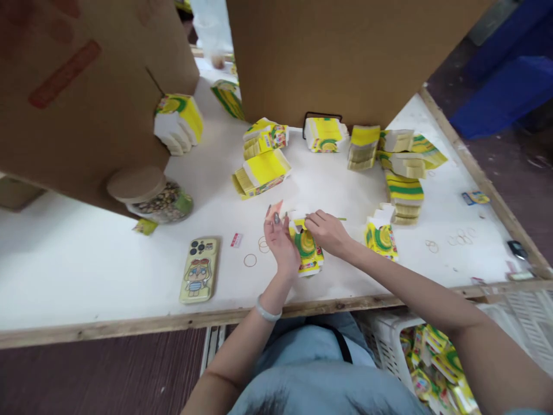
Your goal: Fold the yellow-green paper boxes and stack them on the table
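In the head view, a yellow and green small carton [307, 253] with an open top lies on the white table between my hands. My left hand [283, 242] is at its left edge, palm turned up, with a pinkish slip of paper [275, 210] between its fingers. Closed fingers of my right hand [325, 230] are over the carton's open end; what they pinch is hidden. A thin greenish strip [342, 219] sticks out beyond that hand. To the right lies a second open carton [382, 239], white flaps up.
Stacks of yellow sachets [404, 196] and filled cartons [268, 172] lie farther back. Tall cardboard boxes [337, 57] stand behind. On the left are a phone [199, 271], rubber bands [250, 260] and a lidded jar [162, 202]. A white basket [389, 340] of cartons is below the table edge.
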The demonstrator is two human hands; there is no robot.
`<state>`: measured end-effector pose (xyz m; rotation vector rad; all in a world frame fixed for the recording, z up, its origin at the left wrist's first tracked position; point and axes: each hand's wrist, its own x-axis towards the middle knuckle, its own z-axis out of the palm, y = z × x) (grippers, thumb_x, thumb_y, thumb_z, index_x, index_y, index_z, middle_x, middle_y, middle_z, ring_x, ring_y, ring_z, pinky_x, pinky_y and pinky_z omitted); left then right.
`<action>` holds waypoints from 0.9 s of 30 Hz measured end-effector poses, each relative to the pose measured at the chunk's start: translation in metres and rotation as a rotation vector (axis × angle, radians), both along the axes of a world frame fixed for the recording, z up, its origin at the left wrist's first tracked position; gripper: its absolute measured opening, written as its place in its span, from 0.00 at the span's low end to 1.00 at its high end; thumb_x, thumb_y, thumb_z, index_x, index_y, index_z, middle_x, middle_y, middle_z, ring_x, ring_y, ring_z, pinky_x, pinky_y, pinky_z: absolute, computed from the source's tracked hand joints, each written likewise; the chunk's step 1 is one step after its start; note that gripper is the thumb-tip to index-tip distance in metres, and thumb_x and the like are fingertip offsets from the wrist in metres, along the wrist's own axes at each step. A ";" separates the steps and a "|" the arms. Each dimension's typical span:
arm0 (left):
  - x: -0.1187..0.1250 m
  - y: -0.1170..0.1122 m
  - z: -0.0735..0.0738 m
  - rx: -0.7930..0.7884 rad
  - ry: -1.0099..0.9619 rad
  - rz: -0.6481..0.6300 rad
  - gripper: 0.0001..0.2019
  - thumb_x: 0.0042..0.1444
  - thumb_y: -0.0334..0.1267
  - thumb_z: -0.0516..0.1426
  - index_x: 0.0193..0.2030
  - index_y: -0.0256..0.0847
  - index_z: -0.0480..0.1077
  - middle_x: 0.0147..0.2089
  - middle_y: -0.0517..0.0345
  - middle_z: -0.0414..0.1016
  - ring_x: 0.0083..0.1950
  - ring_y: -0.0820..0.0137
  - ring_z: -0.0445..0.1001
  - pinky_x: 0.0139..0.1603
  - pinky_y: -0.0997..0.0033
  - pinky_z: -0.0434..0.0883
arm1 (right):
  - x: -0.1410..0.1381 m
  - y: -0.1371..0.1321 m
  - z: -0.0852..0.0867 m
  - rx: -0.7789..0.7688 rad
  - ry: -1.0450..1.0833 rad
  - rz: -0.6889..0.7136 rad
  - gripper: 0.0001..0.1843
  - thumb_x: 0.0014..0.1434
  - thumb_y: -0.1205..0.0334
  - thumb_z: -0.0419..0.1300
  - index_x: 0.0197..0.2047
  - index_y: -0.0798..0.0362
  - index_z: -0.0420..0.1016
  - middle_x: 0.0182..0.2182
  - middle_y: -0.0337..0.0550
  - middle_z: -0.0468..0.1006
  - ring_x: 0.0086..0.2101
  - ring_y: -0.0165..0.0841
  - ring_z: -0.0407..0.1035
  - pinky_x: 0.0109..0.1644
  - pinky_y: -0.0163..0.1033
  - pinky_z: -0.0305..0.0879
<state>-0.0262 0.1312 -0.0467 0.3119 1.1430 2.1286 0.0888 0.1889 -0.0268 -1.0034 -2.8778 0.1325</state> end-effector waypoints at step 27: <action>-0.039 0.021 0.003 -0.076 -0.118 0.054 0.14 0.62 0.49 0.61 0.52 0.51 0.72 0.68 0.55 0.67 0.69 0.65 0.69 0.60 0.64 0.78 | -0.019 0.004 -0.016 -0.383 0.615 -0.403 0.24 0.59 0.66 0.63 0.59 0.57 0.70 0.56 0.58 0.73 0.57 0.47 0.68 0.65 0.55 0.66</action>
